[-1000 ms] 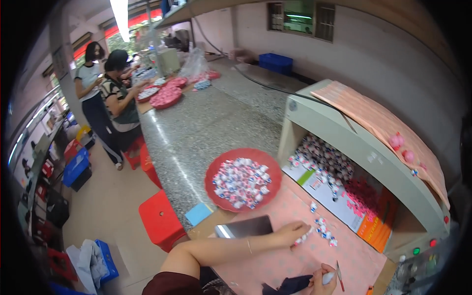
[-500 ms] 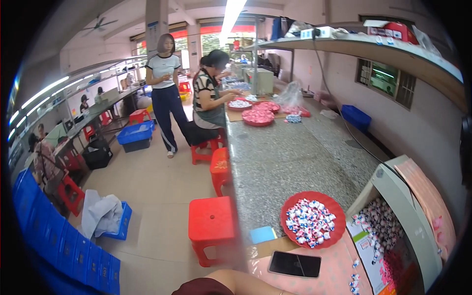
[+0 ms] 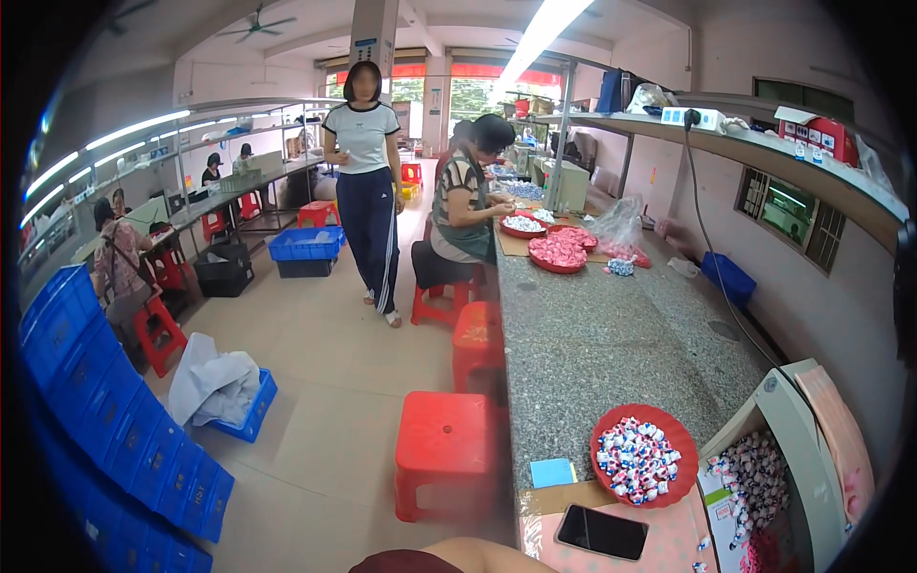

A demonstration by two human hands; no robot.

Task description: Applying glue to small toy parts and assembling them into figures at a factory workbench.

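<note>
Workshop interior. Tiled floor (image 3: 325, 420), pale. Long speckled stone counter (image 3: 611, 334) along right wall, shelf (image 3: 764, 143) above it. Red plastic stools (image 3: 444, 458) beside counter. Blue crates (image 3: 124, 449) stacked at left. Ceiling strip light (image 3: 540, 33) lit; ceiling fan (image 3: 256, 24).

Round red plate (image 3: 680, 437) flat on the grey speckled counter, near the front edge, heaped with small wrapped candies (image 3: 634, 455) in white, blue and red. Black phone (image 3: 602, 531) lying flat just beside, screen dark.

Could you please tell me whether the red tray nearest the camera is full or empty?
Nearly full: the red tray on the granite counter holds a heap of small wrapped pieces.
</note>
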